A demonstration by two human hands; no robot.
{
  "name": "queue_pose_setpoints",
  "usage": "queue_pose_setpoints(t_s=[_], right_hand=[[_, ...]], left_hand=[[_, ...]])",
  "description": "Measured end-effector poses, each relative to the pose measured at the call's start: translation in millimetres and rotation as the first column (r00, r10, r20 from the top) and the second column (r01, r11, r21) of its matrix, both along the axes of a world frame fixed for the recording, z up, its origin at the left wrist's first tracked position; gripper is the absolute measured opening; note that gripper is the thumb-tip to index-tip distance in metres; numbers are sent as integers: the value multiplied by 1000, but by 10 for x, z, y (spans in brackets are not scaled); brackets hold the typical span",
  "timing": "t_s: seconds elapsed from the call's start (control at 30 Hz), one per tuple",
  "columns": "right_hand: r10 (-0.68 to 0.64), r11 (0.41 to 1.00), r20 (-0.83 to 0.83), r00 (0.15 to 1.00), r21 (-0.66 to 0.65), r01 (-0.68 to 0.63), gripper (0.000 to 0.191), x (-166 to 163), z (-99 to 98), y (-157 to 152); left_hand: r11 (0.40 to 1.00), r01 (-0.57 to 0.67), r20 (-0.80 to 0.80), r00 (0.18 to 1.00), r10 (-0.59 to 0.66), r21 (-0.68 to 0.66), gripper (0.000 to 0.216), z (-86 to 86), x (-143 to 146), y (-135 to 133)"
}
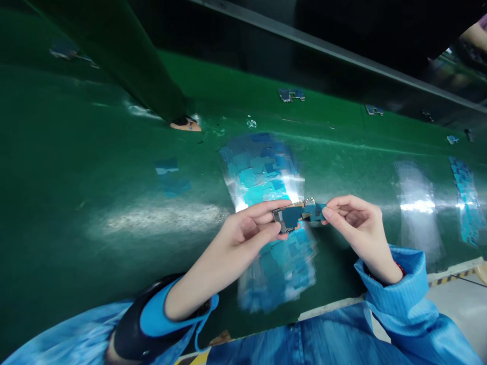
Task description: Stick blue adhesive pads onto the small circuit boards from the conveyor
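My left hand point(251, 228) grips a small circuit board point(292, 217) by its left end, thumb in front and fingers behind. A blue film piece point(318, 212) sits at the board's right end. My right hand point(352, 215) pinches that film's right edge between thumb and forefinger. Whether the film still sticks to the board there, I cannot tell. Beneath the board lies a clear sheet point(243, 296) covered with many overlapping blue film pieces point(262, 175), partly hidden by my left hand and the board.
Loose blue films point(169, 177) lie on the green table point(114, 167) to the left. Several circuit boards, one a nearer board point(291, 95), rest along the back below a dark shelf point(243, 45). A green post point(152, 76) rises at back left. Another clear sheet point(416, 203) lies right.
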State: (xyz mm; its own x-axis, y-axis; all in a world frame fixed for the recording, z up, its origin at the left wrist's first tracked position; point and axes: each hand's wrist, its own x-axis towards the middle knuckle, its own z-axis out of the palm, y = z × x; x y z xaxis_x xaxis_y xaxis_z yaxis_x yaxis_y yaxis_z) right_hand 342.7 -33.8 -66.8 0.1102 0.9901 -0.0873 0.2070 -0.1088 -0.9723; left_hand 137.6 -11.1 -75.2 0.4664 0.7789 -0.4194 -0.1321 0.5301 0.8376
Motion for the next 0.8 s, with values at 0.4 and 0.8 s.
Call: queue_pose_setpoints(t_s=[0.4, 0.8], right_hand=[[-18, 1000, 18, 1000, -17, 18, 7, -54, 50, 5], [-25, 1000, 43, 999, -17, 26, 7, -67, 33, -28]], left_hand=[[993, 18, 72, 997, -27, 119, 44, -65, -9, -66], [988, -7, 119, 993, -12, 155, 40, -98, 5, -120]])
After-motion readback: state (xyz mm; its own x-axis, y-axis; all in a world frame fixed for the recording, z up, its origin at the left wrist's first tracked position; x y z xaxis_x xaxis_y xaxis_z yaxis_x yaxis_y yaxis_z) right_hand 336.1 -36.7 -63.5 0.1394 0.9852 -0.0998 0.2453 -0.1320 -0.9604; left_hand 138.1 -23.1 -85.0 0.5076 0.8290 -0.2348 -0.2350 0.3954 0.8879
